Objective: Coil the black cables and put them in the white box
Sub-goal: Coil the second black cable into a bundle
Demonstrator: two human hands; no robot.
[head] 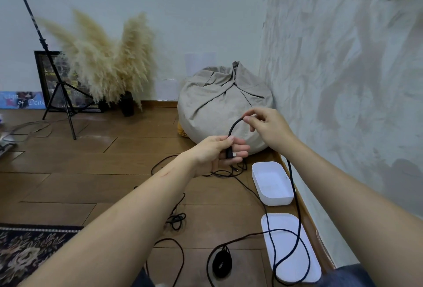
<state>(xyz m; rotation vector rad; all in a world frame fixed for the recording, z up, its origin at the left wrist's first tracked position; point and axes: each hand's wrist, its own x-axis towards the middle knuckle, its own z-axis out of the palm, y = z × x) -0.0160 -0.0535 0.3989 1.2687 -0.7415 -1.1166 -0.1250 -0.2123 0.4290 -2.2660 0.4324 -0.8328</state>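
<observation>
Head view, looking down over both forearms.

Gripping a black cable in the left hand, fingers curled round it just behind the USB plug, plug end poking out below the thumb. Pinching the same cable a little further along with the right hand, thumb and forefinger closed on it, other fingers loosely bent. Between the two hands, one short raised arch of cable, held in the air in front of a grey beanbag.

Beyond the right hand, out of sight behind the forearm, then down along the wall side and over the white lid, lying there in a loose loop.

White box open on the wooden floor, close to the wall, just beyond the lid and below the hands; no cable visible inside.

More black cables strewn on the floor: a thin tangle under the left hand, a small knot beside the left forearm, wide loops near the bottom edge around a black oval bundle, too dark to make out.

Further back, pampas grass in dark vases, a black tripod stand, a patterned rug at lower left.
</observation>
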